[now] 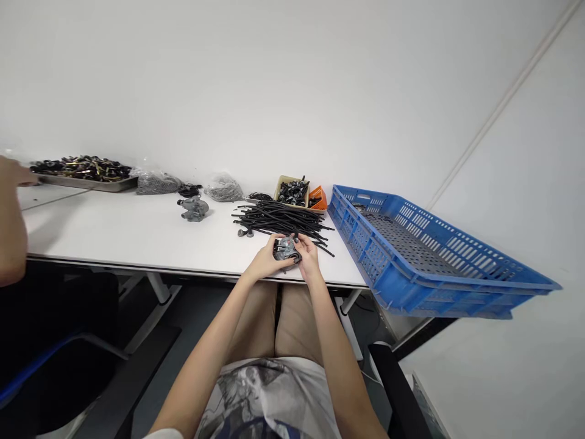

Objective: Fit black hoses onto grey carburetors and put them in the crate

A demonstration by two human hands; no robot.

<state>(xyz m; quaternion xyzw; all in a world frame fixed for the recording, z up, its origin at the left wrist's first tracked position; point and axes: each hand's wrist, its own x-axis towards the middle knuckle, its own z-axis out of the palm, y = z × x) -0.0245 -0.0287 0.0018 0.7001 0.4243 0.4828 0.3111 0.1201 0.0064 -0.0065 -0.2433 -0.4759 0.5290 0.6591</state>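
My left hand [266,259] is closed around a grey moulded part [286,249] with black and reddish spots, held just above the table's front edge. My right hand [309,257] meets it from the other side, fingers pinched on a small black piece [296,234] at the part's upper right. Whether that piece is joined to the grey part, I cannot tell. Right behind my hands lies a heap of black rods or tubes [278,214]. Two small round dark pieces [245,233] lie left of my hands. Farther left stands another grey moulded part [195,208].
A cream tray [276,190] of black-and-silver pieces and an orange bin [323,196] stand behind the rods. On the right is a large blue crate [393,268]. Clear bags [223,188] and a metal tray [91,184] line the wall. A co-worker's arm [11,225] reaches in at left.
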